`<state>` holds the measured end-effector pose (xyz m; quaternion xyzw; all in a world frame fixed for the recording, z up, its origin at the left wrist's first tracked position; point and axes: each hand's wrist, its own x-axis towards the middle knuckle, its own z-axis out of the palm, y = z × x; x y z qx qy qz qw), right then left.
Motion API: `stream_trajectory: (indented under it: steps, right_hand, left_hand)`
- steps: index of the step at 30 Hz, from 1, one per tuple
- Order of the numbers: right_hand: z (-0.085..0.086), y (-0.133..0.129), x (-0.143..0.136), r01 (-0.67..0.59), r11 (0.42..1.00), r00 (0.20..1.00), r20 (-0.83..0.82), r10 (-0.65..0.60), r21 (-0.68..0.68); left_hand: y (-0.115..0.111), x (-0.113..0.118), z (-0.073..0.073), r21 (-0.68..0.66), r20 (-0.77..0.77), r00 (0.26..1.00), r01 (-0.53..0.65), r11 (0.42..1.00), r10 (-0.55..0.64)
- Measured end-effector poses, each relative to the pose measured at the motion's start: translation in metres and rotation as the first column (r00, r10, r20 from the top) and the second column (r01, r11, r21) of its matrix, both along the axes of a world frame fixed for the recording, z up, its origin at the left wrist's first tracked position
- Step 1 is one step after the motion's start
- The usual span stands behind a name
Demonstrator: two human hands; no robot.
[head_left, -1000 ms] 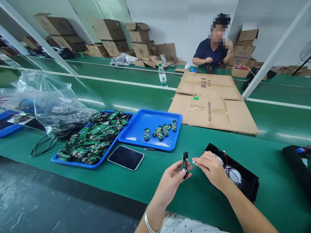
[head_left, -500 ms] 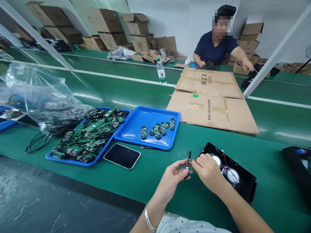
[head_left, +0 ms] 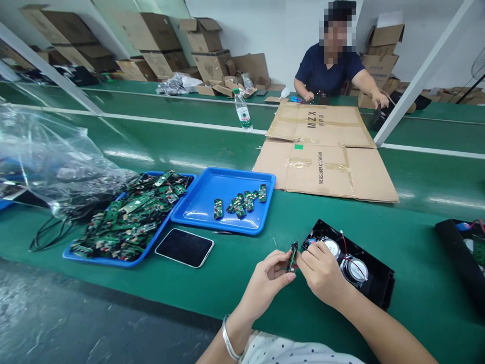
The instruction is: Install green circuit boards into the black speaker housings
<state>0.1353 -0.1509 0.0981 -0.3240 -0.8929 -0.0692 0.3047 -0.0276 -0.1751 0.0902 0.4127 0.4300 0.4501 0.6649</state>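
My left hand (head_left: 270,275) pinches a small green circuit board (head_left: 292,257) on edge between thumb and fingers, above the green table. Beside it, my right hand (head_left: 322,270) is closed with its fingertips against the board's right side; whatever they grip is hidden. Just behind my right hand lies a black speaker housing (head_left: 375,284) with two round white-backed speakers (head_left: 355,270) and thin red and black wires. My right hand covers part of its near left edge.
Several circuit boards lie in a blue tray (head_left: 197,202); another blue tray (head_left: 132,263) is heaped with them. A phone (head_left: 185,247), a clear plastic bag (head_left: 64,162), flattened cardboard (head_left: 333,172) and a water bottle (head_left: 243,111) surround these. Opposite sits a co-worker (head_left: 326,71). A black case (head_left: 458,258) stands right.
The board in my left hand has tilted and turned, and my right fingers have shifted slightly lower along it. The view has shifted slightly. The co-worker's outstretched hand now reaches a dark object.
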Motion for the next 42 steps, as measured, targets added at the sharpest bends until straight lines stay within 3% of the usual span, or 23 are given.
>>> stream_trajectory:
  steps: [4, 7, 9, 11, 13, 15, 20, 24, 27, 31, 34, 38, 42]
  right_hand:
    - [0.005, -0.003, -0.001, 0.045, 0.998, 0.998, -0.036, -0.046, -0.042]
    - [0.014, -0.007, 0.014, 0.055, 0.974, 0.996, -0.058, -0.070, -0.218]
    - [0.019, -0.011, 0.039, 0.116, 0.928, 0.987, -0.065, -0.149, -0.355]
    - [0.018, -0.017, 0.072, 0.264, 0.856, 0.954, -0.013, -0.301, -0.445]
    - [0.012, -0.027, 0.104, 0.418, 0.770, 0.900, 0.101, -0.425, -0.483]
    - [0.003, -0.039, 0.125, 0.507, 0.709, 0.859, 0.211, -0.467, -0.490]
    - [-0.018, -0.057, 0.125, 0.599, 0.650, 0.795, 0.254, -0.551, -0.468]
    - [-0.018, -0.054, 0.112, 0.516, 0.647, 0.780, -0.004, -0.625, -0.562]
    - [-0.012, -0.046, 0.102, 0.371, 0.639, 0.711, -0.235, -0.662, -0.674]
    - [-0.012, -0.035, 0.083, 0.128, 0.533, 0.667, -0.325, -0.671, -0.837]
    - [-0.020, -0.032, 0.072, 0.038, 0.484, 0.661, -0.341, -0.669, -0.874]
    - [-0.030, -0.032, 0.069, 0.091, 0.518, 0.644, -0.347, -0.682, -0.851]
    - [-0.029, -0.035, 0.070, 0.214, 0.663, 0.693, -0.367, -0.621, -0.718]
  left_hand:
    - [0.001, 0.003, -0.004, -0.058, 0.104, 0.995, 0.008, 0.998, -0.002]
    - [0.000, 0.004, -0.004, -0.101, 0.140, 0.990, 0.025, 0.995, -0.011]
    - [-0.001, 0.003, -0.002, -0.115, 0.132, 0.990, 0.072, 0.991, -0.056]
    - [-0.001, 0.000, -0.002, -0.153, 0.079, 0.988, 0.144, 0.978, -0.134]
    - [-0.001, -0.004, -0.005, -0.206, 0.004, 0.978, 0.207, 0.956, -0.211]
    - [-0.002, -0.006, -0.009, -0.252, -0.031, 0.965, 0.244, 0.936, -0.260]
    - [-0.002, 0.004, -0.017, -0.272, -0.015, 0.960, 0.267, 0.925, -0.281]
    - [0.001, 0.016, -0.012, -0.261, -0.097, 0.972, 0.183, 0.948, -0.214]
    - [0.005, 0.022, -0.008, -0.275, -0.111, 0.980, 0.129, 0.953, -0.165]
    - [0.008, 0.038, -0.005, -0.267, -0.125, 0.984, 0.089, 0.960, -0.126]
    - [0.008, 0.055, -0.001, -0.235, -0.155, 0.982, 0.074, 0.969, -0.113]
    - [0.012, 0.071, 0.005, -0.143, -0.300, 0.944, 0.097, 0.985, -0.137]
    - [0.018, 0.073, 0.006, -0.079, -0.394, 0.910, 0.104, 0.991, -0.127]
